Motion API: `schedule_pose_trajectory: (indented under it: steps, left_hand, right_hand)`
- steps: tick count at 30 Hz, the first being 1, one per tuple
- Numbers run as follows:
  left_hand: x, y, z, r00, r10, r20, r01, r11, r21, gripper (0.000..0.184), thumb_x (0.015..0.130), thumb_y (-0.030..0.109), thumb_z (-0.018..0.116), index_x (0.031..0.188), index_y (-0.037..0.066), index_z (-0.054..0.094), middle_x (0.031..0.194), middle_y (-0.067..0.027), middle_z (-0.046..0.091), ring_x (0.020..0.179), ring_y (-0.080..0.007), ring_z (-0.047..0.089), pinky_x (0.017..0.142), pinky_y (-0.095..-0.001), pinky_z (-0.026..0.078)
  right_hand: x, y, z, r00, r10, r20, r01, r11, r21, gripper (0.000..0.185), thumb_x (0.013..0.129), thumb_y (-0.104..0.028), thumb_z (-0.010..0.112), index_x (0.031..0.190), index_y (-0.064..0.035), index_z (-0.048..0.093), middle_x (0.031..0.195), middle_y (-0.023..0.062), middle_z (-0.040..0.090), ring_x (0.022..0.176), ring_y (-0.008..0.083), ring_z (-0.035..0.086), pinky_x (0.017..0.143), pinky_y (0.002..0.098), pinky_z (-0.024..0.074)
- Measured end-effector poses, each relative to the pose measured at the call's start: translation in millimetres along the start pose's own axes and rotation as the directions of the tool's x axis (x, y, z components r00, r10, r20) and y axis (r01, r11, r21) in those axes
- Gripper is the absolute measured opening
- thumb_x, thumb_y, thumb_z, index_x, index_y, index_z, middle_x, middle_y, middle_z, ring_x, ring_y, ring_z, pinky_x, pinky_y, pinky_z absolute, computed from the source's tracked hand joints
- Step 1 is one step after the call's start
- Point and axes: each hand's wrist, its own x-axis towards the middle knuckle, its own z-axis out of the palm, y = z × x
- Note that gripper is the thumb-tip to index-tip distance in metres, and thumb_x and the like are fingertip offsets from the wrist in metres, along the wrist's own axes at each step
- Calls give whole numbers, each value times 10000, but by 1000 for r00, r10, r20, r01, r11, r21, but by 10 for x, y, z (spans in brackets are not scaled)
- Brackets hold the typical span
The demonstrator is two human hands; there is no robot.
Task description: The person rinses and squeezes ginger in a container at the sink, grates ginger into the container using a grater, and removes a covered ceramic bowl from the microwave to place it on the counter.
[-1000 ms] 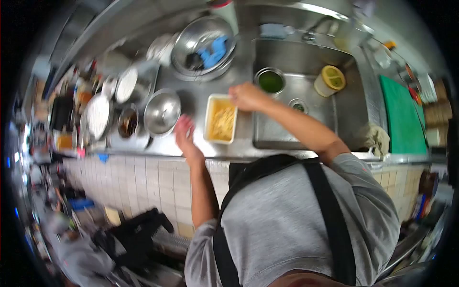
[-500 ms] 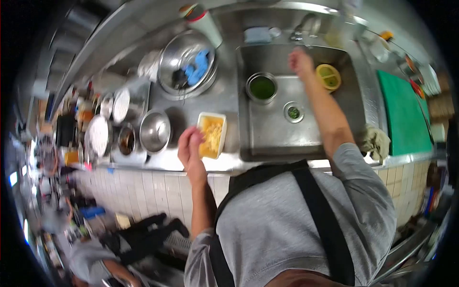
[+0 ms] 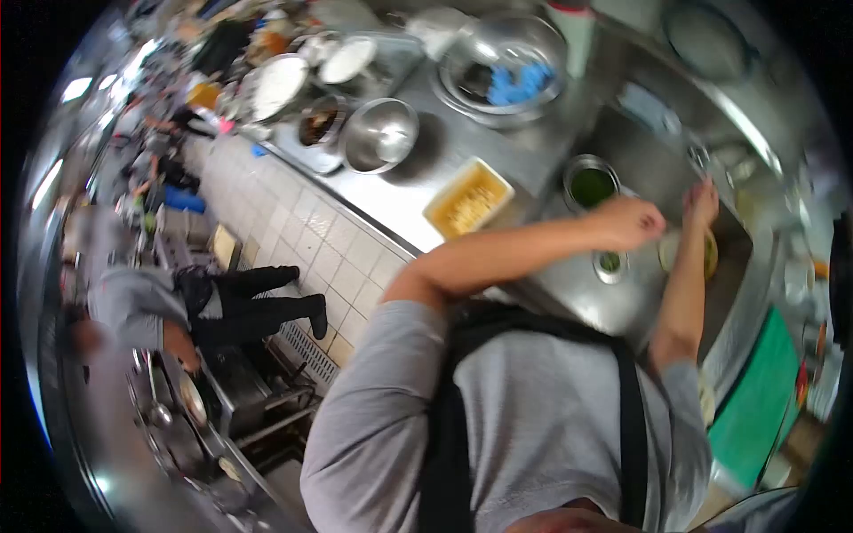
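My left hand (image 3: 633,223) is over the sink (image 3: 569,282), its fingers curled in with nothing seen in them. Close to its right, my right hand (image 3: 701,202) is raised just below the faucet (image 3: 699,158); its fingers are blurred, and contact with the faucet cannot be made out. A round metal container with green contents (image 3: 591,185) stands in the sink behind my left hand. My right forearm partly hides a yellow-rimmed container (image 3: 711,255). On the counter left of the sink is a rectangular tub (image 3: 469,199) with pale pieces in yellowish liquid.
Metal bowls, one holding blue cloth-like material (image 3: 520,83), stand along the counter. An empty metal bowl (image 3: 379,135) and white-topped containers (image 3: 281,87) are farther left. A green board (image 3: 755,391) lies at right. Another person (image 3: 142,298) is at the lower left.
The view has turned. My left hand has moved from beside the tub to over the sink, near my right hand. My right hand went from the tub to the faucet area.
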Motion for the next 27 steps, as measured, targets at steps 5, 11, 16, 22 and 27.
schedule_pose_trajectory:
  steps: [5, 11, 16, 22, 27]
  left_hand:
    - [1130, -176, 482, 983, -175, -57, 165, 975, -152, 159, 805, 132, 550, 887, 39, 649, 722, -114, 666, 568, -203, 654, 482, -344, 535]
    - [2099, -764, 1377, 989, 55, -138, -144, 567, -811, 195, 849, 186, 509, 803, 7, 572, 631, -124, 624, 444, -220, 607, 365, -341, 498]
    - [1597, 337, 603, 988, -50, -148, -25, 886, -464, 209, 844, 160, 545, 731, -11, 586, 568, -117, 593, 376, -200, 552, 337, -293, 446]
    - [640, 338, 4, 967, 5, 254, 155, 783, -603, 359, 910, 297, 497, 689, 41, 619, 558, -50, 578, 445, -120, 545, 413, -278, 449]
    - [-297, -612, 175, 754, -457, 471, -302, 396, 867, 549, 714, 371, 687, 1163, 80, 565, 1198, -163, 525, 1132, -308, 486, 922, -465, 405]
  right_hand:
    - [-208, 632, -320, 935, 246, 257, -157, 934, -322, 212, 886, -311, 548, 935, -104, 542, 790, 9, 535, 710, 141, 541, 622, 287, 464]
    - [-594, 483, -91, 903, 357, 238, -343, 934, -101, 265, 905, -325, 490, 1033, -95, 523, 852, 27, 560, 753, 162, 567, 649, 290, 479]
    - [-655, 111, 1, 913, 294, 284, -369, 890, 266, 322, 922, -336, 441, 1115, -87, 507, 905, 41, 580, 788, 180, 588, 672, 293, 491]
    - [-120, -38, -502, 368, 198, 909, -149, 977, -152, 297, 843, -297, 573, 1057, -95, 534, 934, 32, 587, 834, 152, 568, 734, 327, 470]
    - [3, -428, -318, 786, 97, 611, 602, 106, -791, 429, 817, -221, 571, 1182, -11, 491, 1133, 105, 570, 982, 233, 556, 845, 343, 437]
